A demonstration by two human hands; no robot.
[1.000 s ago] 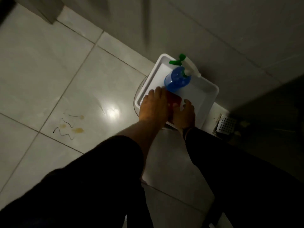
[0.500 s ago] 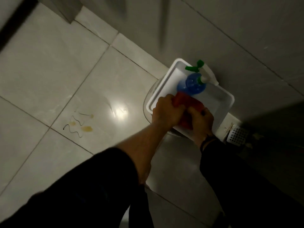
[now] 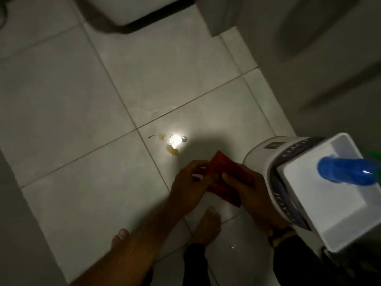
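Since the red cloth (image 3: 222, 163) is folded into a thick pad and hangs between both hands above the floor tiles (image 3: 82, 120), it should handle as a light, soft, limp thing. It will sag wherever it is unsupported, it cannot break, and it grips well against skin. It may also be damp, though the dim light leaves that unclear.

The best hold is along the folded edges, thumb on top and fingers below. That keeps the layers together and leaves a flat face free for wiping.

The left hand (image 3: 190, 182) has its fingers curled in at the cloth's 9 o'clock edge, pinching it near the upper corner. The right hand (image 3: 247, 195) clamps the 4 o'clock side, with its thumb laid across the top face and its other fingers hidden behind the fabric. One corner of the cloth pokes free toward 12 o'clock, and another droops at 5 o'clock below the right palm.

A yellowish spill (image 3: 172, 150), beside a bright glare, lies on the tile at 10 o'clock from the cloth, near it but apart. At 3 o'clock from the hands, a white tray (image 3: 309, 203) holding a blue spray bottle (image 3: 346, 172) sits atop a white bin (image 3: 266, 149). A bare foot (image 3: 208, 226) stands at 6 o'clock, under the cloth.
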